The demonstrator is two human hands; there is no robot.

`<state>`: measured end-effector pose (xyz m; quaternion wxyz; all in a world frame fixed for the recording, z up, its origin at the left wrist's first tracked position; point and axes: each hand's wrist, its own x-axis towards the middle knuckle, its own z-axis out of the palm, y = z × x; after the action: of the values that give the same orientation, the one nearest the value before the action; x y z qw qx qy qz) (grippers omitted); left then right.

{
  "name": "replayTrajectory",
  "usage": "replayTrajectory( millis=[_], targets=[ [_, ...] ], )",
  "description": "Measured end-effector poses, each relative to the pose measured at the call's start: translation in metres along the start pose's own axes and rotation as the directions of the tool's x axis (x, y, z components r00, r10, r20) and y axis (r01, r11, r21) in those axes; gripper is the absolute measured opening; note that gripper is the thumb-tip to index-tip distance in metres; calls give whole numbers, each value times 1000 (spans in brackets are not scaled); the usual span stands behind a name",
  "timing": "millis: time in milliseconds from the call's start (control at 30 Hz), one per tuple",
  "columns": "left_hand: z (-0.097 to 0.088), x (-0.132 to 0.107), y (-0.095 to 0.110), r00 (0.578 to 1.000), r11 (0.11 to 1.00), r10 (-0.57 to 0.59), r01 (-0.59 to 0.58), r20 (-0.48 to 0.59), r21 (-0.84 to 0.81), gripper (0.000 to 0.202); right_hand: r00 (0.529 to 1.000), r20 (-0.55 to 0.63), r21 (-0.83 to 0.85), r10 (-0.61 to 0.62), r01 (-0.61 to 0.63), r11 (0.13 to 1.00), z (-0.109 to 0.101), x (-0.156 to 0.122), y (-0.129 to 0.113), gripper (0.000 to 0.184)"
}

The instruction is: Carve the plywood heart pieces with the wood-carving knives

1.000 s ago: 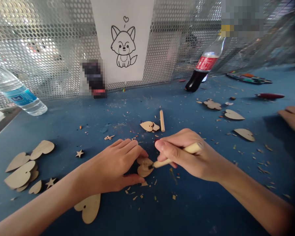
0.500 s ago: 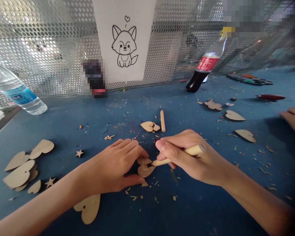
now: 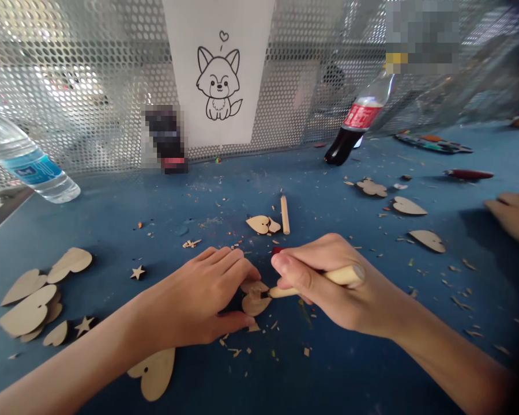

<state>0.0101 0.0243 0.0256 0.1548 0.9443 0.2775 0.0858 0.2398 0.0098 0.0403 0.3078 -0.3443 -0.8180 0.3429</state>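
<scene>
My left hand (image 3: 211, 291) held a small tan wooden heart (image 3: 256, 305).
Well in from the left edge of the blue table (image 3: 99, 216), my right hand (image 3: 343, 302) gripped a pale wooden-handled tool (image 3: 285, 290), tip at the heart.

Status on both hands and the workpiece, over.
Left hand bracing wooden cutout. Right hand gripping wooden-handled tool, tip at cutout. Wood chips scattered nearby.

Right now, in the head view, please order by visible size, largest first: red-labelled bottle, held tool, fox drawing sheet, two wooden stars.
Fox drawing sheet
Red-labelled bottle
Held tool, partly hidden
Wooden stars: nearness makes order unsure
</scene>
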Motion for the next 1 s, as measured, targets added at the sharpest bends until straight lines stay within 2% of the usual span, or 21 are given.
replayTrajectory(
  millis=[100,267,367,467,567,633,700,733,800,867,933,1000],
  targets=[
    [1,0,-1,1000,1000,3,-3,-1,-9,37,999,-34,-30,1,-3,1000,-1,1,3,49],
    [2,-3,-2,1000,1000,-4,3,-19,-17,39,984,-180,-41,-3,-5,999,-11,2,8,51],
    [-4,-6,-2,1000,1000,-19,19,-17,-12,57,984,-176,-20,-4,0,1000,-14,2,9,50],
    [-9,-9,-3,998,995,-57,60,-37,82,74,974,-225,-18,5,-10,1000,-13,2,9,49],
    [-10,-8,-4,998,973,-11,25,-61,230,57,956,-292,-5,30,-33,999,-13,1,9,48],
    [-10,-6,-5,992,951,72,-37,-104,307,35,946,-323,2,37,-38,999,-13,0,8,47],
    [-12,-3,-5,966,893,176,-74,-192,443,21,939,-342,1,42,-44,999,-14,0,7,49],
    [-13,-2,-6,944,842,236,-79,-232,534,21,935,-351,-3,43,-47,999,-14,0,7,50],
    [-15,-2,-8,904,721,349,-92,-246,687,27,930,-365,-7,46,-53,999,-14,0,5,51],
    [-14,-2,-11,886,671,392,-92,-246,736,26,924,-380,-12,44,-53,999,-14,1,4,52],
    [-10,-3,-13,885,720,363,-68,-292,691,23,917,-397,-15,38,-48,999,-13,1,3,52],
    [-4,-3,-13,896,833,259,-18,-361,553,24,906,-422,-15,23,-33,999,-12,1,3,51]
  ],
)
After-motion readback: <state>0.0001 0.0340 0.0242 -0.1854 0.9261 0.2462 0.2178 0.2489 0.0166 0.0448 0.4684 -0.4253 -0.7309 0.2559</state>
